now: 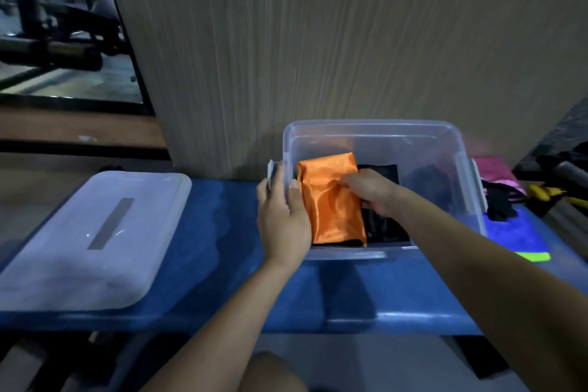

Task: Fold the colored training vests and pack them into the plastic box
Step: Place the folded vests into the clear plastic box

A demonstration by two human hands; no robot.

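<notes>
Nearest to us, at the bottom edge, a bare knee (273,372) shows between our two forearms, which reach forward over the blue padded bench (222,264). Our left hand (283,216) lies over the left wall of the clear plastic storage box (366,129), fingers fairly straight, thumb inside against the edge of the folded shiny orange training vest (331,200). Our right hand (372,191) is inside the box, fingers curled and pinching the right side of that orange vest, which lies in the left part of the box. Under and just right of the right hand we see folded black cloth (385,226) on the box floor; how many pieces, we cannot tell. Well left of the left hand, the translucent plastic lid (89,242) with a grey strip lies flat on the bench. To the right of the right hand, outside the box, a heap of loose cloth rests on the bench: a pink piece (496,172), a black piece (499,204), a blue piece (509,232) and a neon green edge (534,256). Beyond both hands stands a beige ribbed panel (318,57).
</notes>
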